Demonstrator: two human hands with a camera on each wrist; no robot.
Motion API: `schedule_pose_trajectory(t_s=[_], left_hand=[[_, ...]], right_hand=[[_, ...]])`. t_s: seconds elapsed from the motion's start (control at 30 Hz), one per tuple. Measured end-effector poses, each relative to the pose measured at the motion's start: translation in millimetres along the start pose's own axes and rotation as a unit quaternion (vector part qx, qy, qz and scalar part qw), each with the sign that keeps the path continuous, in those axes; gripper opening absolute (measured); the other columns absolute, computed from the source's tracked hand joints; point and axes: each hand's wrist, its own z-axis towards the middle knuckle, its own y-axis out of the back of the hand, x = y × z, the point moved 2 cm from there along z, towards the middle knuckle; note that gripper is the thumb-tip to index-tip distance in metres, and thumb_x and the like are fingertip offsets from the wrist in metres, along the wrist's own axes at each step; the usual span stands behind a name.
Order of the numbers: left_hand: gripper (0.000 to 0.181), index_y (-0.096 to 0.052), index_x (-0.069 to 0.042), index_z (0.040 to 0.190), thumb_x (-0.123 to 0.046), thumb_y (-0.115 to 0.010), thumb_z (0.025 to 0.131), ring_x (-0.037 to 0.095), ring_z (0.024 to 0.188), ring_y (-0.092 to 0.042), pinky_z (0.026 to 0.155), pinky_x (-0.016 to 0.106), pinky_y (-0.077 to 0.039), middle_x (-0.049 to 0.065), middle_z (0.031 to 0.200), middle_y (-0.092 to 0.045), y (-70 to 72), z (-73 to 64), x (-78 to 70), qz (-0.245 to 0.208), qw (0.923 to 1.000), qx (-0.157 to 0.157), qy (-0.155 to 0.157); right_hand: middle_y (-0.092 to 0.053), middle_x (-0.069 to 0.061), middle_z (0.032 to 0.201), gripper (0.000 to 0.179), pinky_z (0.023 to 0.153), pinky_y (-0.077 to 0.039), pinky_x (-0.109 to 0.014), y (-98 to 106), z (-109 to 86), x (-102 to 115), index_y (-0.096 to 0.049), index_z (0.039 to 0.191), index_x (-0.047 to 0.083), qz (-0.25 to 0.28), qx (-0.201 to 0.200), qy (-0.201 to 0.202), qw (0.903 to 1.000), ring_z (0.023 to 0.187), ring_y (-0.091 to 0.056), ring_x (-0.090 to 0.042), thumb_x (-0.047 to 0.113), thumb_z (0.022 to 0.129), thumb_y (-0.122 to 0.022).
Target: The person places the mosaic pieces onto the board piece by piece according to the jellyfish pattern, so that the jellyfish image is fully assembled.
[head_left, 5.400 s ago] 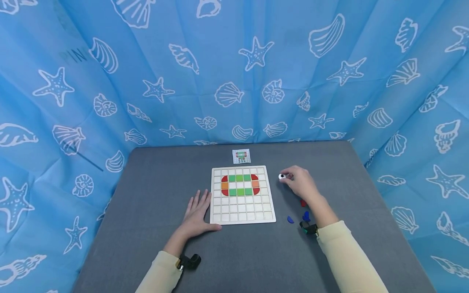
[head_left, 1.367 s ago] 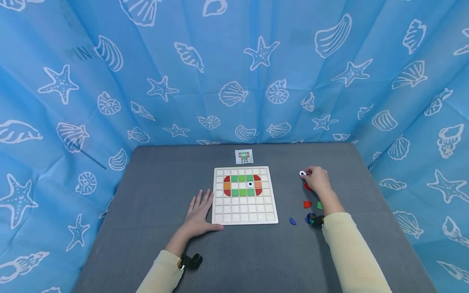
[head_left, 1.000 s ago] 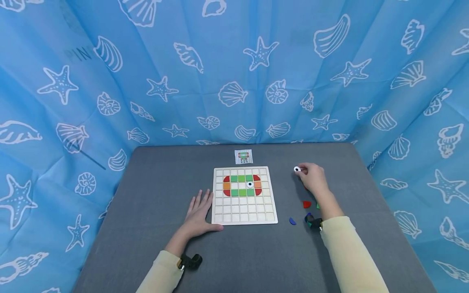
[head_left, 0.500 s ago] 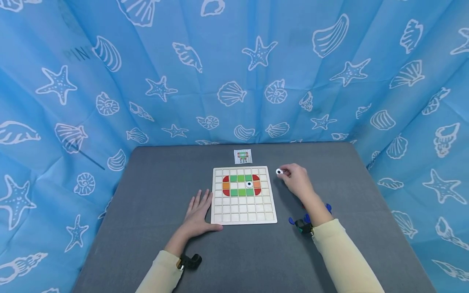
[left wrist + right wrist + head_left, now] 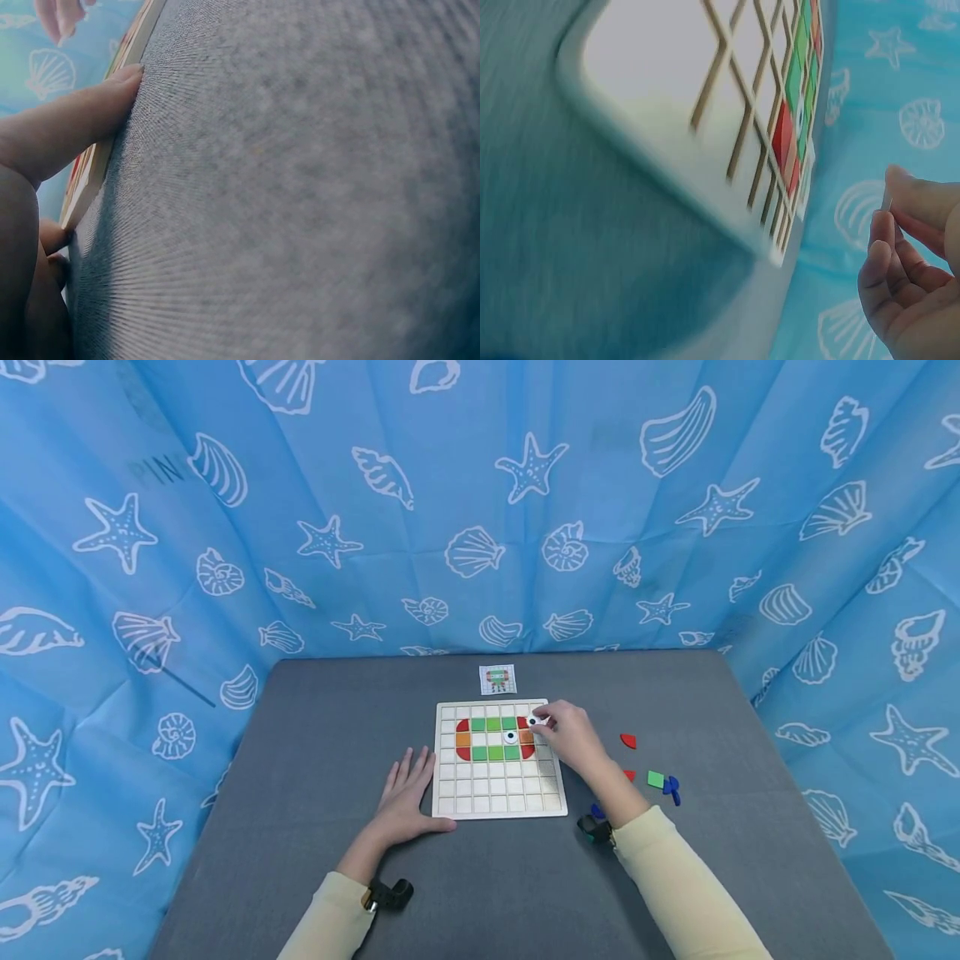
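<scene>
My right hand [image 5: 573, 733] pinches a white round eye piece [image 5: 534, 721] with a black dot between thumb and fingertips, over the upper right of the pale square grid board [image 5: 498, 792]. In the right wrist view the piece shows edge-on as a thin disc [image 5: 887, 201], raised above the board. Another eye piece [image 5: 510, 737] lies in a cell inside a ring of green, orange and red tiles. My left hand [image 5: 401, 797] lies flat with fingers spread along the board's left side, the thumb [image 5: 90, 112] at its front edge in the left wrist view.
Right of the board lie a red quarter-round piece [image 5: 628, 741], a green square [image 5: 656, 779], blue pieces [image 5: 672, 788] and another blue piece [image 5: 597, 811] partly behind my right wrist. A small pattern card [image 5: 497, 680] lies beyond the board. A blue shell-print curtain [image 5: 480, 527] hangs behind the table.
The first eye piece, held 5.4 s ago, now sits on the board. My right hand has carried another eye piece leftward from the table's right side to over the board. The left hand stays put.
</scene>
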Motion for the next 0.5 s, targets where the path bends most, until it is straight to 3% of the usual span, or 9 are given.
schedule_pose_trajectory(t_s=[0.27,0.5], left_hand=[[0.131,-0.009,-0.015,0.164,-0.078,-0.074,0.069,0.03,0.157,0.011,0.125,0.054,0.004,0.004,0.171,-0.002,-0.5,-0.6,0.2,0.005,0.9999,0.01,0.001],[0.129,-0.009,-0.013,0.164,-0.079,-0.072,0.071,0.032,0.157,0.011,0.125,0.055,0.003,0.006,0.171,-0.003,-0.6,0.1,0.6,0.011,0.9999,0.01,-0.001]], right_hand=[[-0.07,-0.008,0.096,0.026,0.069,-0.054,-0.034,-24.3,7.1,23.6,-0.076,0.113,0.004,-0.002,0.035,0.032,0.9989,0.082,-0.063,-0.019,0.015,0.09,-0.077],[-0.071,-0.006,0.101,0.024,0.071,-0.053,-0.031,-49.9,14.6,35.9,-0.077,0.112,0.007,0.006,0.068,0.024,0.9974,0.08,-0.061,-0.014,0.016,0.091,-0.077]])
